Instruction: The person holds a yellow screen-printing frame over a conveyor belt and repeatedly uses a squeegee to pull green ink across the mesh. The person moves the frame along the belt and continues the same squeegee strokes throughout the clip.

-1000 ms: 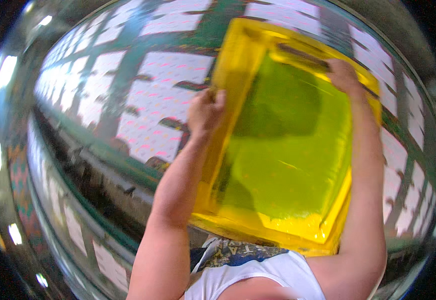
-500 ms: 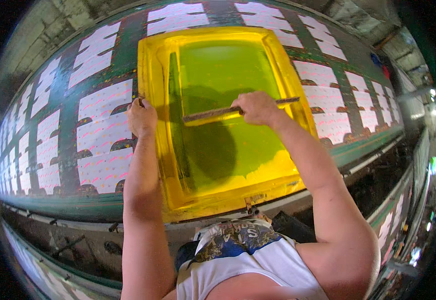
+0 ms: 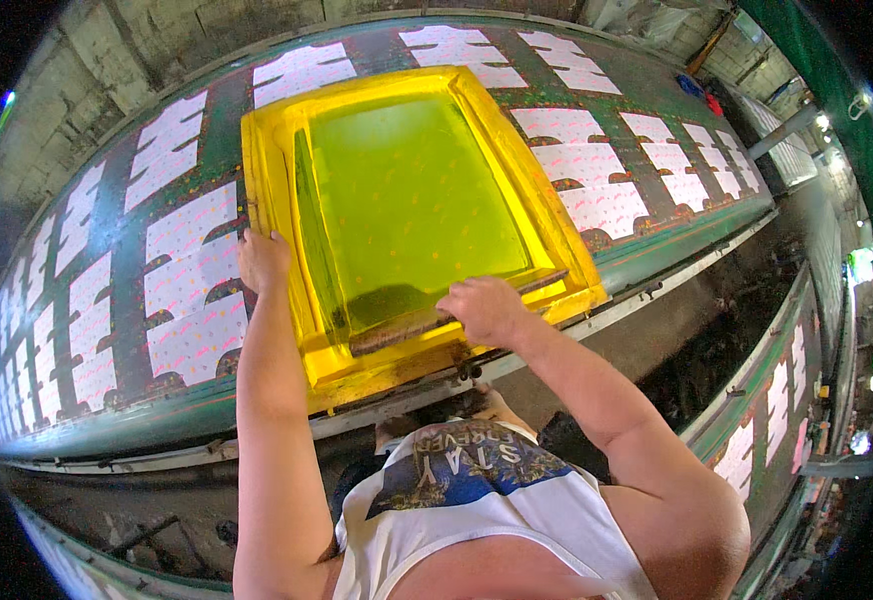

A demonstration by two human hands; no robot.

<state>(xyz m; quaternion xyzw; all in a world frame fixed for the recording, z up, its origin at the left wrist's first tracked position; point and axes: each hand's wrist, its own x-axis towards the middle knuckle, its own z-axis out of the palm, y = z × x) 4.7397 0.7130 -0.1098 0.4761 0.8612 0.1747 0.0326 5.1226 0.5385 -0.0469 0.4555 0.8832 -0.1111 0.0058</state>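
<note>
A yellow screen printing frame [image 3: 269, 165] lies on the long green table, with a translucent yellow-green mesh [image 3: 407, 200] in its middle. My right hand [image 3: 485, 310] is closed round the top of a squeegee [image 3: 392, 332], a long dark-edged blade that spans the mesh at its near end. Yellow ink coats the frame's inner edges and collects near the blade. My left hand [image 3: 264, 260] grips the frame's left side, its fingers curled over the edge. The underside of the squeegee is hidden.
White printed fabric pieces [image 3: 192, 235] lie in rows on the green table [image 3: 657, 228] on both sides of the frame. A metal rail [image 3: 647, 298] runs along its near edge. Another table with similar pieces [image 3: 779, 390] stands at the lower right, beyond a dark aisle.
My right hand has drawn the squeegee toward me, from the middle of the mesh to its near end. The left hand stays on the frame's side. The view has shifted somewhat.
</note>
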